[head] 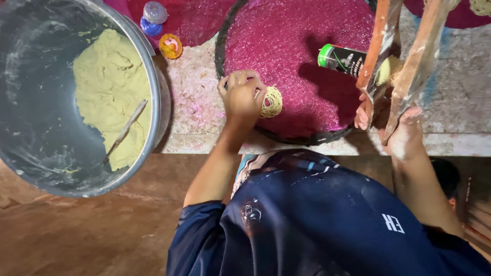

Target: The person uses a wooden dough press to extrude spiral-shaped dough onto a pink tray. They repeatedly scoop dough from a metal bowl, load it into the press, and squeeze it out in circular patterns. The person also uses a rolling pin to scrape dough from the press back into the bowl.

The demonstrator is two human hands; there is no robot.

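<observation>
A person's left hand (241,97) pinches closed on a small coil of pale noodle strands (271,101) lying just to its right on a round magenta woven tray (302,46) on the desk (197,102). The right hand (404,134), well apart, grips a wooden press (404,56) whose handles run upward and away.

We lose the top of the wooden press (404,46) past the upper edge, and its lower end is covered by the right hand (406,135). The left hand (241,97) curls over the noodle coil (271,101), hiding the coil's near side and the fingertips. The big metal basin (153,102) runs off the left and top edges. The red mat (296,46) is cut off at the top too. We can't read the green-capped can's (341,59) far end behind the press.
</observation>
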